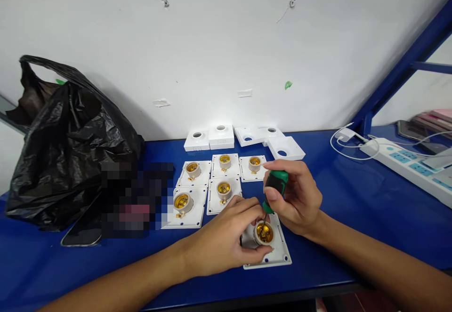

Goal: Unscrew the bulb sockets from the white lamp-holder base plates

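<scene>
Lamp-holder plates (208, 182) crowd the middle; a black bag (67, 138) blocks left, power strip (406, 161) right.

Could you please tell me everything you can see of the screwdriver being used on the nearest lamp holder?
The screwdriver has a stubby green and black handle, plastic or rubber by its look, and a short thin metal shaft. It tilts, tip down and to the left, into the brass socket of the lamp holder at the blue table's front edge. The right hand grips its handle; the left hand steadies the socket beside the shaft.
</scene>
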Available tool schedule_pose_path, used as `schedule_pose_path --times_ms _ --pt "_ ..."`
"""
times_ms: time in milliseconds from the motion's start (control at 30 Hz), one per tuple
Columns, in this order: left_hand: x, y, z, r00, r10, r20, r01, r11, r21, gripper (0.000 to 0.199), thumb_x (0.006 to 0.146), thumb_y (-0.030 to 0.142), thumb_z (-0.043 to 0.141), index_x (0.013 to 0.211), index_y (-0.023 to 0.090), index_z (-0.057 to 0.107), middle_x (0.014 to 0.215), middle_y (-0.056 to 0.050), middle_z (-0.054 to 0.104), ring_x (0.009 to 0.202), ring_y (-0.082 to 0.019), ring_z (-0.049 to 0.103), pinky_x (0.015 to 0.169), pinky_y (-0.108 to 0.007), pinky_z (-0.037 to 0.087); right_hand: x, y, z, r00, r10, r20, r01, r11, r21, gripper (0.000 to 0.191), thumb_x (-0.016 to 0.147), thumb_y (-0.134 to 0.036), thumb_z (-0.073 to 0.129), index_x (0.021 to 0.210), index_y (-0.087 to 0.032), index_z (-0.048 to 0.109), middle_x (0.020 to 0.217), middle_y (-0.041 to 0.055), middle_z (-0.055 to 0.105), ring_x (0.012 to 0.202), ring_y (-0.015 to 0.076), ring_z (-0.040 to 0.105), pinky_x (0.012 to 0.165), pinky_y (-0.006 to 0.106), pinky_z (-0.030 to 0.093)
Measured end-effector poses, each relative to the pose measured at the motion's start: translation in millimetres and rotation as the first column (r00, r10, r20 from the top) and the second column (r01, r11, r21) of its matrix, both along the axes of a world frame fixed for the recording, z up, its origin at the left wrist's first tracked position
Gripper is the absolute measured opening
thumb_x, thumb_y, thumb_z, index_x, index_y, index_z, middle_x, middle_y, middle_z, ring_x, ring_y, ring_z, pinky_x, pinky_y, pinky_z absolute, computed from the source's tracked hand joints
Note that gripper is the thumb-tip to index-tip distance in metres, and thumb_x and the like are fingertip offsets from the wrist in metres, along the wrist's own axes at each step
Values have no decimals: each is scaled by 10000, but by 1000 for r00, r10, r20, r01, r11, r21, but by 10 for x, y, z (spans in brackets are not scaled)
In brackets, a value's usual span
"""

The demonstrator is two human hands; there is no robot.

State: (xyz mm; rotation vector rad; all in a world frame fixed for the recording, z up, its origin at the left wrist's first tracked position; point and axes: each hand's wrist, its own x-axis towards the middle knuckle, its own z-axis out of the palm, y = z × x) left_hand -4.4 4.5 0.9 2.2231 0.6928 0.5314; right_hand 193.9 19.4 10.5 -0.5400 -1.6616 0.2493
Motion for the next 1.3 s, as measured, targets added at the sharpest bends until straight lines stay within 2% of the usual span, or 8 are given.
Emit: schedule_pose_path --times_ms 233,367,567,833,967,1067,1167,1300 --pt "-11 -3 0 1000 -3 -5 3 1000 5 303 926 235 861 1155 235 662 1216 -45 679 1227 -283 604 1128 -412 474 83 -4 54 996 -79 37 75 994 84 328 1041 -263 698 1367 -236 671 1051 42 765 598 121 650 648 299 644" --pt "-10 -10 -9 1000 -4 4 4 1000 9 299 930 257 865 1151 238 664 1156 -40 680 1247 -292 605 1158 -430 466 73 -8 116 989 -107 101 95 989 112 287 1029 -233 689 1316 -237 682 1006 37 787 639 140 702 587 268 621" --pt "-10 -31 0 1000 0 2 0 1000 17 312 929 239 867 1168 244 667 1163 -44 680 1267 -302 599 1158 -434 466 60 8 122 990 -86 108 75 992 104 289 1021 -205 688 1307 -238 674 1034 46 786 698 145 733 614 262 625" --pt "-15 -20 -3 1000 -6 -19 7 1000 25 333 907 200 862 1167 229 656 1160 -37 685 1119 -268 607 1070 -415 489 101 -11 30 993 17 119 -28 995 95 339 1107 -302 500 1401 -203 634 832 22 716 503 143 613 466 287 529" --pt "-10 -7 -15 1000 -14 -9 15 999 39 334 898 228 879 1147 230 656 1154 -37 687 1116 -269 612 1071 -411 492 89 6 37 996 35 87 -49 986 163 359 1094 -398 554 1389 -220 654 870 45 740 515 160 590 460 315 497" --pt "-10 -5 -10 1000 -15 7 15 999 33 296 916 245 866 1120 224 653 1156 -43 676 1103 -262 627 1067 -411 502 42 -17 74 996 50 69 -64 974 217 331 1064 -330 604 1366 -210 669 871 44 731 549 164 590 481 321 500" --pt "-13 -12 -1 1000 -19 23 19 1000 4 281 927 236 846 1119 229 640 1165 -47 671 1144 -271 632 1082 -414 507 4 -67 103 994 109 26 -112 971 212 349 1069 -238 518 1380 -183 669 798 27 686 546 171 579 500 336 506" --pt "-12 -26 0 1000 -13 8 12 999 30 282 924 239 843 1118 229 638 1141 -43 673 1123 -269 644 1036 -397 533 11 -103 165 993 64 95 -84 972 219 373 1078 -283 502 1390 -179 678 840 54 707 620 203 606 509 351 501"
